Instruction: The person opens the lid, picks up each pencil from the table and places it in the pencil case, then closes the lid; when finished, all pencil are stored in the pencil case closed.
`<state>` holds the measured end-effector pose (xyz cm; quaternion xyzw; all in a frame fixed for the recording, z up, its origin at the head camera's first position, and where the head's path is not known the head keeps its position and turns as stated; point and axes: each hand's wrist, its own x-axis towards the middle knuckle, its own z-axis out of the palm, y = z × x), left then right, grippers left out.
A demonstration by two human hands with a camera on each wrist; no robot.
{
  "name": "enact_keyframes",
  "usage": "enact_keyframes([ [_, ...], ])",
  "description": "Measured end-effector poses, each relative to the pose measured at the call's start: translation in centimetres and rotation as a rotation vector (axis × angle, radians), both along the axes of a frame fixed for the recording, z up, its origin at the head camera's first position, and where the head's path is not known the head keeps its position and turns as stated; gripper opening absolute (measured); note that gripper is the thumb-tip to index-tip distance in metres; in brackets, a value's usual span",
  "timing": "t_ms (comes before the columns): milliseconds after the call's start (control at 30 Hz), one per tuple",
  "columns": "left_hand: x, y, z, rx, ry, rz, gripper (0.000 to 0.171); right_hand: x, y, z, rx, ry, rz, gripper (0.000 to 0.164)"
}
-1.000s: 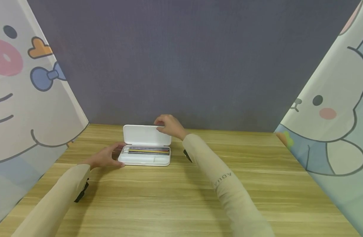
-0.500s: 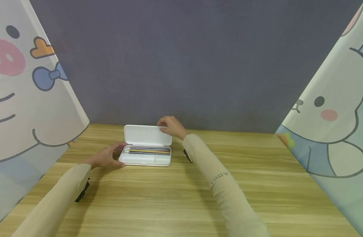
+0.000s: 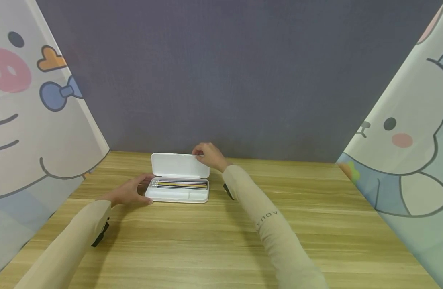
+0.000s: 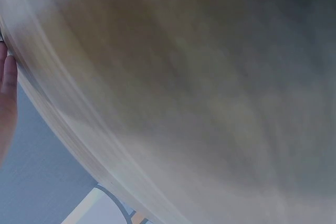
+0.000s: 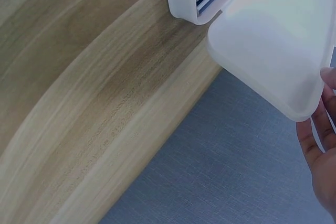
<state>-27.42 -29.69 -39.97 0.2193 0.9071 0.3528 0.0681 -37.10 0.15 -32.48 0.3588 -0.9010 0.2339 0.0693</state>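
Note:
A white pencil case (image 3: 167, 195) lies open on the table, its lid (image 3: 172, 165) raised at the back. Several pencils (image 3: 179, 184) lie side by side in its rear compartment; the front compartments look bare. My left hand (image 3: 129, 192) holds the case's left end, thumb at the front corner and fingers toward the back. With my right hand (image 3: 212, 155) I pinch the lid's upper right edge. The right wrist view shows the thumb on the inner face of the lid (image 5: 278, 40) and the fingers of the right hand (image 5: 324, 156) behind it.
The wooden table (image 3: 192, 245) ends at a dark grey panel (image 3: 221, 80) just behind the lid. Cartoon-printed panels (image 3: 405, 172) slope along both sides. The left wrist view is mostly filled by a blurred surface.
My right hand's fingers have closed on the lid's edge and come down slightly. The lid's top has dipped very slightly. My left hand keeps its place on the case.

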Motion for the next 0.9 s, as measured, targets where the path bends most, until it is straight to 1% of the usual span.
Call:
enact_keyframes([
  [167,0.1,0.2,0.1,0.002,0.008,-0.001,0.083,0.1,0.0,-0.1,-0.009,0.020,0.004,0.012],
  [500,0.1,0.1,0.1,0.015,0.011,-0.008,0.084,1.3,0.2,0.1,-0.032,-0.045,0.022,0.012],
  [667,0.0,0.1,0.0,0.007,0.001,-0.005,0.084,2.0,0.4,0.2,-0.046,-0.089,0.058,0.012],
  [900,-0.1,-0.1,-0.3,-0.021,0.033,-0.009,0.083,2.7,0.9,0.0,-0.068,-0.118,0.134,0.015],
])
